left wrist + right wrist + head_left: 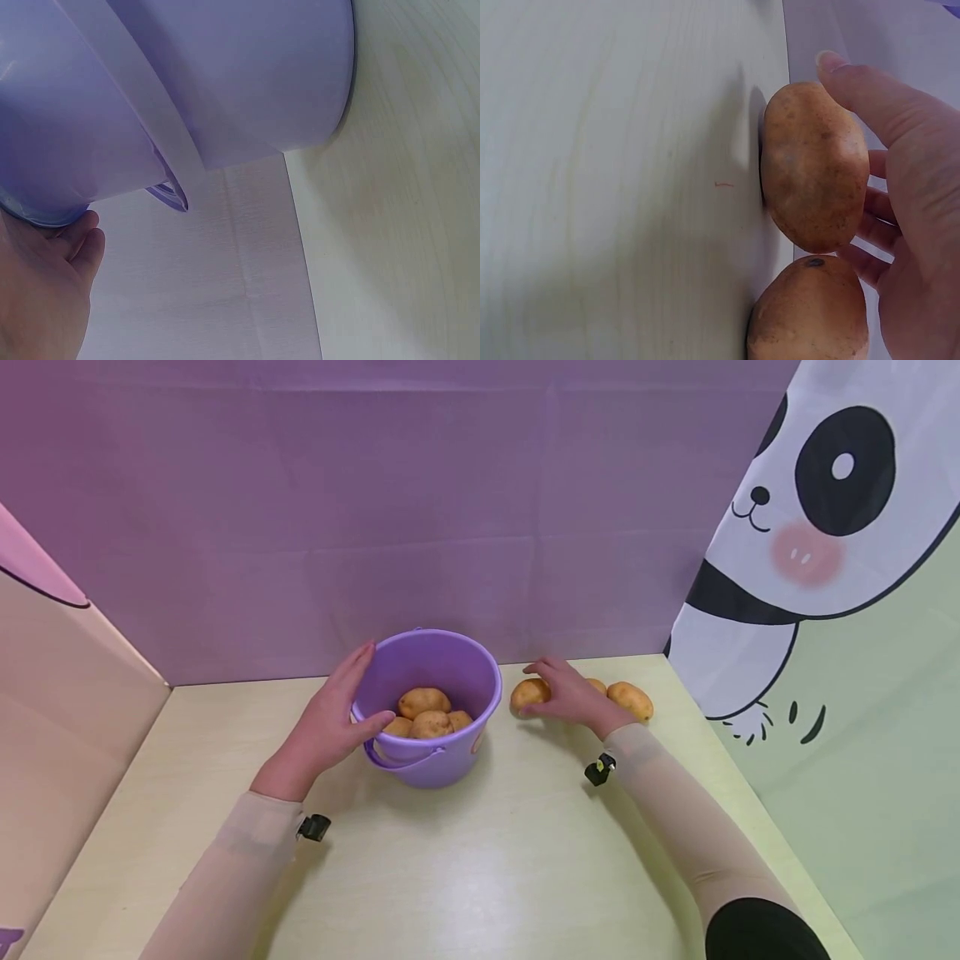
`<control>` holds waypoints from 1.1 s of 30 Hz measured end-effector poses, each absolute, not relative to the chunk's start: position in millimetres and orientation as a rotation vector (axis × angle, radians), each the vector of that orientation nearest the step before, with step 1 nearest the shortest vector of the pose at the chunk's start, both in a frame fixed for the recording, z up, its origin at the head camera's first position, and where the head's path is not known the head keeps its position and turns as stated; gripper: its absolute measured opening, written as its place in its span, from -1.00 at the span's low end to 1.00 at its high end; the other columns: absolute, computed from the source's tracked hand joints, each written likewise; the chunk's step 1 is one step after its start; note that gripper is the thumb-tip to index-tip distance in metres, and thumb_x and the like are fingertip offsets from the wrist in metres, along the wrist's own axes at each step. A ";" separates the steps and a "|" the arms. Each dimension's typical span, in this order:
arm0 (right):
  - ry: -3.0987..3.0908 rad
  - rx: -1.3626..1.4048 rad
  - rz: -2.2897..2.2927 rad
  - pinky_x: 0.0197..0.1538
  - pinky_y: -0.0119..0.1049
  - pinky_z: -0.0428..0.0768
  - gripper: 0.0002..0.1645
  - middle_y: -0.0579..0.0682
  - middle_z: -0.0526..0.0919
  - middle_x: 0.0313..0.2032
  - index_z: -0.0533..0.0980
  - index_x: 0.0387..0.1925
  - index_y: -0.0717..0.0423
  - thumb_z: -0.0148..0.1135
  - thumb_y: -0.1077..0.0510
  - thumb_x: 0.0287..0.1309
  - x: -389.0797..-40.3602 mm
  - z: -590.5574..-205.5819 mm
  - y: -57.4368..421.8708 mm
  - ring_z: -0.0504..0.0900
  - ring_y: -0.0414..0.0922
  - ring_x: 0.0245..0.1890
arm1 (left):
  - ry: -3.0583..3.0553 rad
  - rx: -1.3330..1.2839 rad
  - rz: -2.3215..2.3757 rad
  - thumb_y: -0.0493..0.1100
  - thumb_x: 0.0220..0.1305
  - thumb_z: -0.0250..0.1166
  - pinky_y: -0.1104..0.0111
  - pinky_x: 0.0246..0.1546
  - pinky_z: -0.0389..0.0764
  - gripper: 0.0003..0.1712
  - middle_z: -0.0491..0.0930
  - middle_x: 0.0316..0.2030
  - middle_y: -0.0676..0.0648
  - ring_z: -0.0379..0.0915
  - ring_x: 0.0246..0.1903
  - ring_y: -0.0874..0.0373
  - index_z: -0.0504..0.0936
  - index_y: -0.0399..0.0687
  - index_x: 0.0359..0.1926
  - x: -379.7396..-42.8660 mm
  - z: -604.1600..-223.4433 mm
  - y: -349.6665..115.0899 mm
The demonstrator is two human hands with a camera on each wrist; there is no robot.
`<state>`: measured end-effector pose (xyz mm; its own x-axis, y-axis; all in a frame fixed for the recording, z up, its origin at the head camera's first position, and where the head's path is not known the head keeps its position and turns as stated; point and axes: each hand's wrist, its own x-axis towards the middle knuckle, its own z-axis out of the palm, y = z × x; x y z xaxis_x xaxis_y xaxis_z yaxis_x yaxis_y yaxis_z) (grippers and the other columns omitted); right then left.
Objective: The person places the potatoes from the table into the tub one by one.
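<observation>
Only the head view showed potatoes [431, 724] inside the bucket [446, 767]; left hand [330, 722] gripped it, right hand [572, 696] surrounded another potato [815, 169], hold unclear.

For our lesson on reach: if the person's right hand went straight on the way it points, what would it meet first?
Probably the oval brown loose potato nearest the round purple plastic bucket; the right hand is at it, though contact is unclear.
</observation>
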<state>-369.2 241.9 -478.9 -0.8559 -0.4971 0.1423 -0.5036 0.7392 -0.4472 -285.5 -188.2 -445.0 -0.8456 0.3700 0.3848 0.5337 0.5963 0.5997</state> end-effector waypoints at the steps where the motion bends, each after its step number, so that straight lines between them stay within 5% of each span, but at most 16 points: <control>1: -2.919 0.840 0.757 0.55 0.14 0.42 -0.04 0.17 0.49 0.41 0.53 0.45 0.26 0.71 -0.12 0.18 -369.7 -479.6 242.0 0.43 0.17 0.46 | -2.604 -0.748 -1.089 0.05 0.39 0.47 -0.40 0.57 0.17 0.18 -0.01 0.77 -0.18 -0.05 0.71 -0.32 0.02 -0.15 0.80 -285.4 -445.0 -188.2; 33: -2.976 0.841 0.726 0.53 0.10 0.45 -0.17 0.16 0.61 0.38 0.59 0.42 0.17 0.64 -0.12 0.25 -379.8 -485.9 244.1 0.49 0.15 0.44 | -2.603 -0.742 -1.087 0.06 0.40 0.47 -0.41 0.57 0.16 0.17 -0.01 0.77 -0.19 -0.05 0.70 -0.33 0.02 -0.14 0.80 -283.9 -445.1 -188.3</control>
